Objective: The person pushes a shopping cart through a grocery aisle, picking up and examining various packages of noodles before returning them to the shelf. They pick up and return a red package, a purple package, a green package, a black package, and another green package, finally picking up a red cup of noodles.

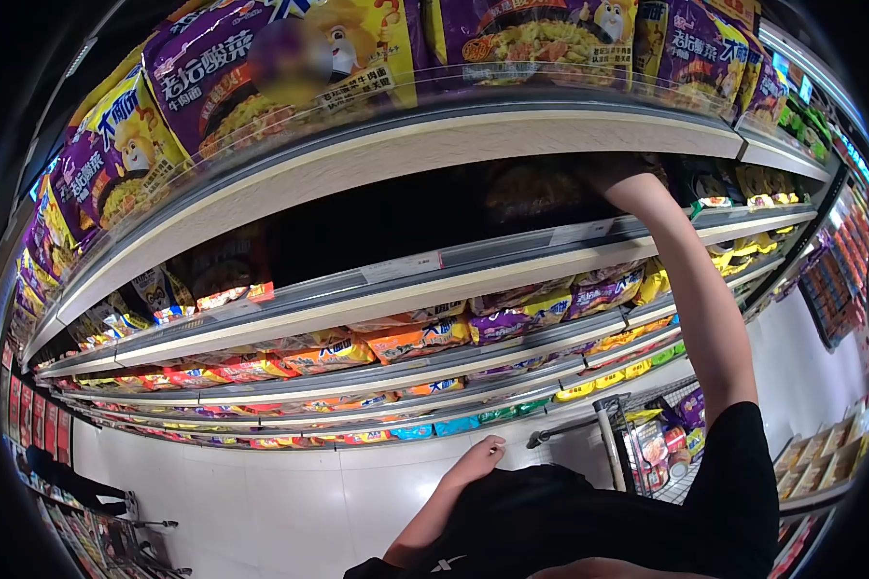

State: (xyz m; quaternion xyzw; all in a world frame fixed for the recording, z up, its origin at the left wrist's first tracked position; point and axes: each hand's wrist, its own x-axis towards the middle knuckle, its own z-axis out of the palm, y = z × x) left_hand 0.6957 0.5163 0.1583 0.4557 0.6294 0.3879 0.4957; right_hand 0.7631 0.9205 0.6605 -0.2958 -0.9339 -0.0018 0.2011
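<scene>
My right arm stretches up and forward, and my right hand (628,185) reaches into a dark gap on the second shelf (512,253). Its fingers are lost in shadow, so I cannot see whether they grip anything. A dim instant noodle packet (536,190) lies just left of that hand, deep in the gap. Low in front of my body, my left hand (479,456) hangs with its fingers curled in and nothing visible in them. Purple and yellow instant noodle packets (531,39) line the top shelf (406,145) above my right hand.
Lower shelves hold orange noodle packets (420,340) and other colours. A shopping cart (616,444) with groceries stands at my right side. Another person's dark-clothed leg (77,482) and a second cart (116,550) are at the far left. Pale floor (261,492) lies below.
</scene>
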